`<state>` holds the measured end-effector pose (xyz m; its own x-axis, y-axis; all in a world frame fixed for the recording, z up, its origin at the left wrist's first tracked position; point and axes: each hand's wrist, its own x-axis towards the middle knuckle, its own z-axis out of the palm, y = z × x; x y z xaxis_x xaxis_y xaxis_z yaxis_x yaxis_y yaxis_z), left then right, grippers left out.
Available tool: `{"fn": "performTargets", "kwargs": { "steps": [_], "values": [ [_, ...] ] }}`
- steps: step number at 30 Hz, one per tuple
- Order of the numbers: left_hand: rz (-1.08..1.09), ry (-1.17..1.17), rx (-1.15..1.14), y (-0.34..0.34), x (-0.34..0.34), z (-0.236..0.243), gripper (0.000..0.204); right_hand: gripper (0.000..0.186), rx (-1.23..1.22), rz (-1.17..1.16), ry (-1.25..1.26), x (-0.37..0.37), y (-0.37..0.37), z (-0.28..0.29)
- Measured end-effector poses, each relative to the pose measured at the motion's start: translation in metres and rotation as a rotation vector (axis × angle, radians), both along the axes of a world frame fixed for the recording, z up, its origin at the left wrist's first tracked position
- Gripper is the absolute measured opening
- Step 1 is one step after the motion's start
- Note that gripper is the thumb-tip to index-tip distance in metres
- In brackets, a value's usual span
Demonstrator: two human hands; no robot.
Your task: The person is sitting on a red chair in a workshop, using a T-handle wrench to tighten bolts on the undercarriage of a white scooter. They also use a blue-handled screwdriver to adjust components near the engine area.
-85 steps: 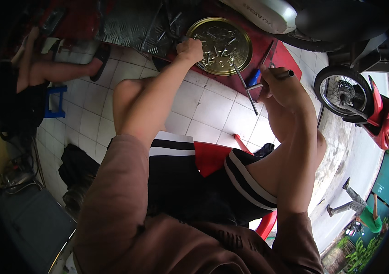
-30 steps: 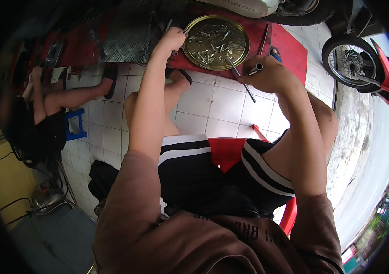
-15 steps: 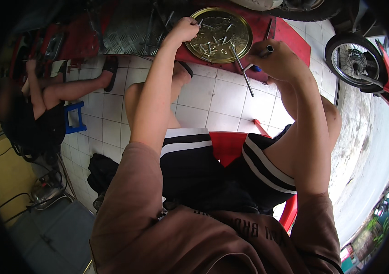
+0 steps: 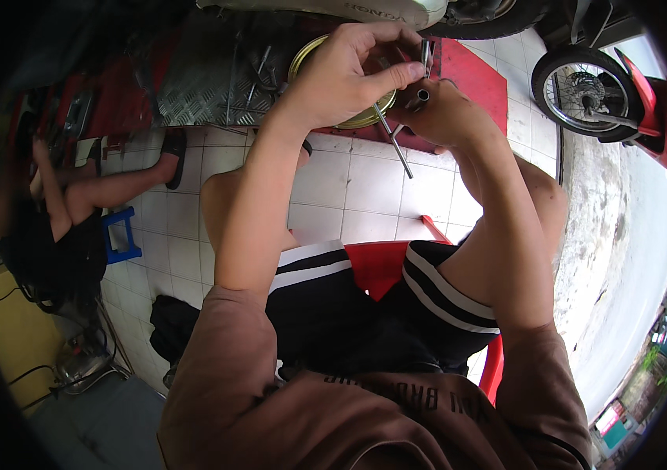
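- Thumb and fingers of the left hand (image 4: 341, 74) close together on one small silvery metal piece (image 4: 426, 53), held upright above the workbench's right half.
- One right hand (image 4: 447, 110), just below, is curled around one tubular metal tool (image 4: 423, 95), its single open end facing up; whether the two hands touch cannot be told.
- One long metal rod (image 4: 403, 160), met by one shorter bar, slants from the tray's near edge out over the floor; whether it joins the tool in the right hand is unclear.
- One round gold tray (image 4: 365, 120) sits beneath the left hand, which hides most of it; its contents cannot be counted.
- One red workbench (image 4: 474, 86) carries the tray, with one patterned metal plate (image 4: 196, 94) to the left and several tools lying nearby, too dim to number.
- Two motorcycles frame the scene: one red motorcycle (image 4: 650, 110) at right, showing one wheel, and one pale motorcycle (image 4: 380, 9) partly visible at the top.
- One other person (image 4: 59, 235) sits at far left, beside one blue stool (image 4: 122, 235).
- One red seat (image 4: 372, 270) shows between two striped shorts legs, above white floor tiles (image 4: 325, 184).
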<state>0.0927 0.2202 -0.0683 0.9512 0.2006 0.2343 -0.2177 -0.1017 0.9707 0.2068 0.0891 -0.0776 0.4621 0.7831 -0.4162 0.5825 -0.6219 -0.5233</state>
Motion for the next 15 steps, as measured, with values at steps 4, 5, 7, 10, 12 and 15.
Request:
{"fn": "performTargets", "kwargs": {
  "steps": [4,5,7,10,12,15],
  "values": [
    [0.032,0.107,0.147,-0.009,0.004,-0.002,0.011,0.043,-0.060,-0.010,-0.010,0.001,0.002,0.002],
    [0.030,0.123,0.152,-0.009,0.005,-0.001,0.011,0.043,-0.079,-0.022,0.001,0.002,0.001,0.003],
    [0.023,0.157,0.169,-0.012,0.004,0.002,0.011,0.044,-0.111,-0.047,0.026,0.003,0.000,0.005],
    [0.046,0.135,0.266,-0.011,0.003,0.003,0.013,0.043,-0.116,0.049,-0.028,0.002,0.001,0.009],
    [0.039,0.141,0.315,-0.013,0.002,0.008,0.013,0.043,-0.082,0.087,-0.101,0.000,0.000,0.006],
    [0.021,0.128,0.320,-0.015,0.002,0.012,0.013,0.045,-0.124,0.064,-0.119,-0.003,-0.001,0.020]
  ]
}}
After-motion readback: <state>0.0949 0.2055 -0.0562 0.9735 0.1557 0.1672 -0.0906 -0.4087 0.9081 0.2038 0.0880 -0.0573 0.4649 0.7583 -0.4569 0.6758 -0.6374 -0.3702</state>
